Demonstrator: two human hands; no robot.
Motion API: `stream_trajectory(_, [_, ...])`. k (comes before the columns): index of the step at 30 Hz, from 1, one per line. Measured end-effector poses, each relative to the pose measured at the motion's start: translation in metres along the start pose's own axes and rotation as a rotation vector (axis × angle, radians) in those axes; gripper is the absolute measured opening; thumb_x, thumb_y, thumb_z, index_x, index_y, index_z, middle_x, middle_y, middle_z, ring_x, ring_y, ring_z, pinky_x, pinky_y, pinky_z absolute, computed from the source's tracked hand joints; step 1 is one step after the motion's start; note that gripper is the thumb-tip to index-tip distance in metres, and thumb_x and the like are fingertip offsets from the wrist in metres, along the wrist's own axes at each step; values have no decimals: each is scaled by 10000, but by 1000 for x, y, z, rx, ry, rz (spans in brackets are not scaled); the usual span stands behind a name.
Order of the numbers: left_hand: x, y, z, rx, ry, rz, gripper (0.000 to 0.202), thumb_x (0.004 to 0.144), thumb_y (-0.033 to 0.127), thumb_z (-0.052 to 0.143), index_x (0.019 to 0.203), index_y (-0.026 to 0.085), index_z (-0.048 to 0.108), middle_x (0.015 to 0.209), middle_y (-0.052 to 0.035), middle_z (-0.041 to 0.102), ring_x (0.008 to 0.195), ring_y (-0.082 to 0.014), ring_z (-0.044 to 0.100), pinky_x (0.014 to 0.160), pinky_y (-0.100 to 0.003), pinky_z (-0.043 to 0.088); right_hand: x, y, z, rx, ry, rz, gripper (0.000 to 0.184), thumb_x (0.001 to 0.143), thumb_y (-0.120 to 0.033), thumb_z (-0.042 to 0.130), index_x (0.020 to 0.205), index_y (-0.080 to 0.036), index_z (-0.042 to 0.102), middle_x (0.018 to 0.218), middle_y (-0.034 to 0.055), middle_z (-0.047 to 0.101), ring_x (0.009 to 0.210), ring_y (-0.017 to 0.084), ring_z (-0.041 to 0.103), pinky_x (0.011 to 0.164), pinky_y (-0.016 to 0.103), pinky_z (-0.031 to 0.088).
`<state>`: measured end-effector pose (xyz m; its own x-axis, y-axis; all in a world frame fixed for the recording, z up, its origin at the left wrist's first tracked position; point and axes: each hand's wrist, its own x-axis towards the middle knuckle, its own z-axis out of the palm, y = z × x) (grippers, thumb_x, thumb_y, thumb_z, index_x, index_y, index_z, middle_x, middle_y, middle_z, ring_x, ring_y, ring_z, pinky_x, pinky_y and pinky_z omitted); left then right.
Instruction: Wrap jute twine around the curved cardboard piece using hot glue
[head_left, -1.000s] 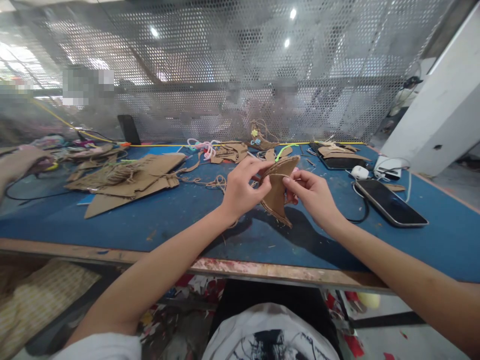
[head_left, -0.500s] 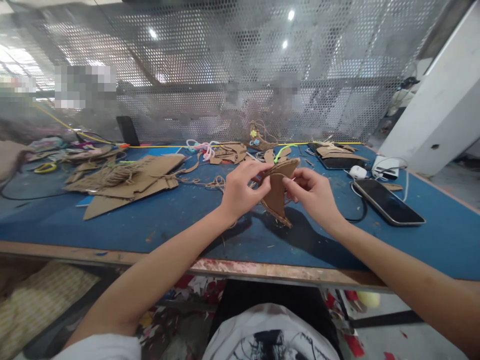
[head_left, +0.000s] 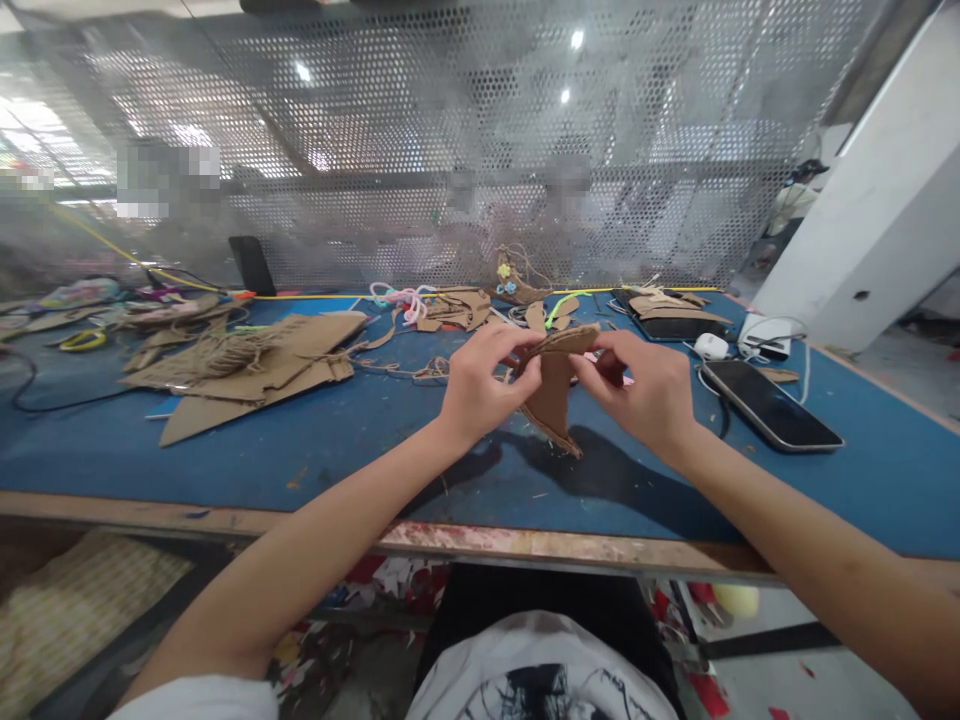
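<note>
I have the cardboard (head_left: pixel 556 388) near-vertical along its long axis: left hand (head_left: pixel 484 385) pinches its left edge; right hand (head_left: pixel 651 385), fingers curled, adjoins its right, hold indeterminable.

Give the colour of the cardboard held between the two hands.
The cardboard is plain brown, best seen in the head view.

Your cardboard piece (head_left: pixel 556 388) is plain brown, over a blue tabletop (head_left: pixel 337 450) whose front edge (head_left: pixel 480 538) is tan, blotched red and white. Your shirt (head_left: pixel 465 672) is white with a dark print (head_left: pixel 537 690). The fuzzy cords (head_left: pixel 406 300) are pink and white, the thin strip (head_left: pixel 556 311) lime green, the two small flowers (head_left: pixel 503 271) yellow and blue. Your phone screen (head_left: pixel 771 402) is black, the charger (head_left: pixel 710 347) white, the cloth (head_left: pixel 90 600) checked pale yellow, the perforated panel (head_left: pixel 420 120) dotted grey
</note>
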<state>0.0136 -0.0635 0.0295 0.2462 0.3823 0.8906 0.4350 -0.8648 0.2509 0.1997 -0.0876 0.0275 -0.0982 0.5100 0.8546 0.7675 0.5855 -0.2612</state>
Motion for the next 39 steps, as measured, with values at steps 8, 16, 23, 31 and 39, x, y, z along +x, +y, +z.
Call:
stream_trajectory(8, [-1, -2, 1, -14, 10, -16, 181, 776, 107, 597, 926, 184, 663, 827, -5, 653, 723, -102, 607, 614, -193, 552, -1, 5, 4, -47, 137, -148, 276, 848, -383, 605, 1018, -166, 625, 563, -25, 634, 487, 122, 582, 535, 231, 422])
stream_trajectory(16, [-2, -1, 3, 23, 33, 45, 156, 785, 117, 607, 920, 177, 658, 799, -4, 646, 713, -103, 591, 632, -200, 540, 0, 7, 1, -81, 141, -254, 299, 870, -329, 613, 1115, -156, 607, 563, -46, 625, 453, 96, 545, 534, 219, 408])
stream_trajectory(23, [-4, -3, 4, 34, 15, -1, 141, 790, 132, 587, 910, 181, 642, 803, -4, 637, 721, -111, 594, 636, -212, 538, 1, 10, 0, -111, 106, -289, 339, 858, -339, 617, 1133, -141, 601, 563, -44, 638, 453, 95, 554, 540, 218, 413])
stream_trajectory(31, [-5, -3, 5, 88, -2, -13, 141, 775, 186, 605, 916, 177, 611, 868, -22, 637, 769, -125, 600, 661, -222, 539, 1, 6, 0, -116, 73, -309, 323, 852, -263, 570, 1151, -144, 600, 546, -52, 627, 441, 94, 538, 538, 228, 407])
stream_trajectory(39, [-5, -4, 7, 111, 8, -49, 40, 797, 190, 572, 827, 184, 597, 801, -6, 617, 698, -111, 584, 669, -224, 519, 0, 7, -1, -105, 31, -320, 349, 855, -270, 570, 1176, -135, 596, 566, -39, 636, 454, 102, 551, 544, 232, 413])
